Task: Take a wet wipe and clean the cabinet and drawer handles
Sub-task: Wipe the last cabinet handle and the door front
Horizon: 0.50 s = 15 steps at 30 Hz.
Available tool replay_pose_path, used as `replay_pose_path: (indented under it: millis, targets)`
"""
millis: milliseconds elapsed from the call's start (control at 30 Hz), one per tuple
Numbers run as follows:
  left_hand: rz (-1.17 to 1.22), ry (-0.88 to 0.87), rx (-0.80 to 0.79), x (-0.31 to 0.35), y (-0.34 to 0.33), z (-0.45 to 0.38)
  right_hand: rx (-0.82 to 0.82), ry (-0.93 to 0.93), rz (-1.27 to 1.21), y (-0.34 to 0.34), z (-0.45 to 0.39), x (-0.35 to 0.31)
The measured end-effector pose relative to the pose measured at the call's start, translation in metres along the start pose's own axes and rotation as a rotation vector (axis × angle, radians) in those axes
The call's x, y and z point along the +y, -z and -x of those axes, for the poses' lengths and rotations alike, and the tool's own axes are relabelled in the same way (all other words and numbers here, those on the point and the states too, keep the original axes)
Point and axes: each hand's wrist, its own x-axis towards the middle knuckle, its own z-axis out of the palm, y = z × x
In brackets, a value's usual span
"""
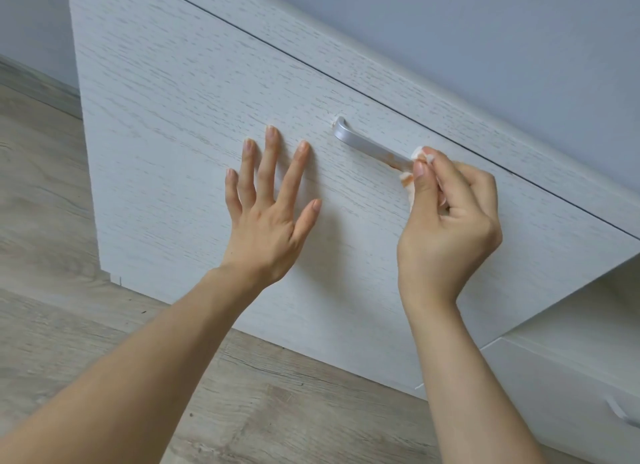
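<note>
Pinching the wipe (414, 172) round the handle's (370, 145) right end, right hand (450, 217) should probably slide it slowly leftward, squeezing all round, while the left hand (268, 217) lies flat, fingers spread, steadying the door (194, 124).

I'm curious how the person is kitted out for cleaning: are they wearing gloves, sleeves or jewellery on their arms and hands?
Nothing is worn: left hand and right hand are bare, without gloves, rings, watch or bracelets. Both forearms are uncovered as far as the picture shows. Fingernails are short and unpainted.
</note>
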Motion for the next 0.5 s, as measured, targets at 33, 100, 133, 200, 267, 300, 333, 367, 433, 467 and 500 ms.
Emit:
replay_pose_path:
  millis: [33,100,133,200,267,300,333,367,433,467,500]
  targets:
    - [0.001,-0.001,0.001,0.000,0.000,0.000,-0.032,0.080,0.047,0.001,0.000,0.003]
    - [0.001,0.001,0.002,0.000,-0.001,0.000,-0.072,0.215,0.120,0.005,-0.001,0.009]
    - [0.000,0.004,0.002,0.001,-0.002,0.000,-0.070,0.244,0.124,0.007,-0.004,0.010]
    - [0.000,0.008,0.002,0.002,-0.004,0.000,-0.008,0.217,0.095,0.006,-0.011,0.009]
    - [0.004,0.010,0.006,0.003,-0.005,-0.001,0.056,0.140,0.063,0.001,-0.016,0.003]
    - [0.007,0.011,0.008,0.004,-0.006,-0.001,0.058,0.108,0.055,-0.002,-0.015,0.000]
    - [0.010,0.012,0.007,0.004,-0.006,-0.001,0.046,0.088,0.055,-0.005,-0.013,-0.002]
    - [0.013,0.014,0.005,0.004,-0.006,-0.001,0.033,0.081,0.061,-0.008,-0.011,-0.003]
    - [0.011,0.012,0.002,0.003,-0.006,-0.001,0.014,0.094,0.085,-0.011,-0.007,-0.002]
    - [0.009,0.010,0.002,0.002,-0.006,-0.001,0.000,0.122,0.112,-0.011,-0.006,-0.001]
    - [0.009,0.008,0.005,0.002,-0.006,-0.001,-0.018,0.170,0.154,-0.011,-0.006,0.002]
